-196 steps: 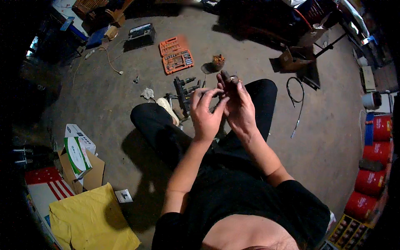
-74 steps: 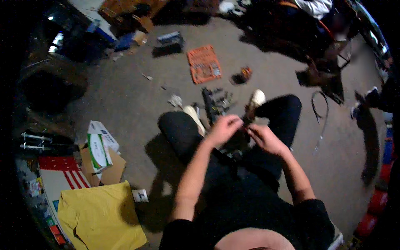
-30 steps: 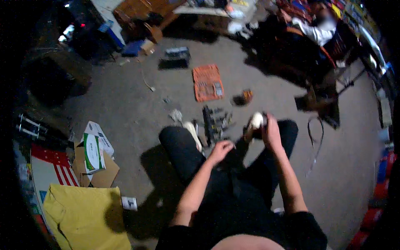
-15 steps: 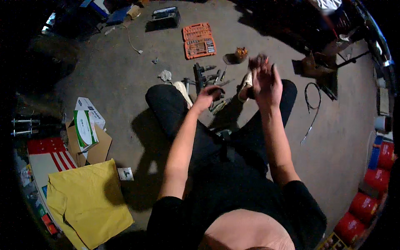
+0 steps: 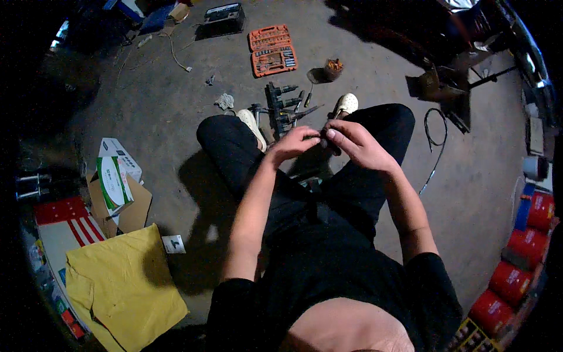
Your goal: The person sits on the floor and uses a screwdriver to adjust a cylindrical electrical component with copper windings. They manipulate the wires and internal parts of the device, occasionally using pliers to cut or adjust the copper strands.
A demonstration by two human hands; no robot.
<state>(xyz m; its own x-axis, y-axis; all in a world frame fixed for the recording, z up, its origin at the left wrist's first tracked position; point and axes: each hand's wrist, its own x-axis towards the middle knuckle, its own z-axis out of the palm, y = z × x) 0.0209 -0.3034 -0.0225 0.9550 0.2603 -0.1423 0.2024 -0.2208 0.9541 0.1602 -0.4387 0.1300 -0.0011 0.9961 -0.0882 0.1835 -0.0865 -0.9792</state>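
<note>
My left hand [image 5: 290,145] and my right hand [image 5: 362,146] meet between my bent knees, fingers curled inward. A small dark part [image 5: 333,148], its kind unclear, shows between the fingertips. My left fingers close around it. The right thumb and fingers pinch at its upper end; anything small in that pinch is hidden. Just beyond, on the floor, lies a dark bar with several cylindrical pieces [image 5: 273,100] sticking out to its right. A screwdriver [image 5: 308,98] rests beside it. Farther off stands a jar of small orange pieces [image 5: 333,68].
An orange socket set case [image 5: 274,51] lies unfolded ahead, with a dark box [image 5: 224,21] behind it. A white crumpled cloth [image 5: 224,101] is near my left shoe. At right lies a looped cable [image 5: 431,138]; at left, a cardboard box [image 5: 136,206] and a yellow bag [image 5: 129,287].
My right hand has come down and left from near the jar to join my left hand. Its fingers, raised before, are now pinched together at the dark part.
</note>
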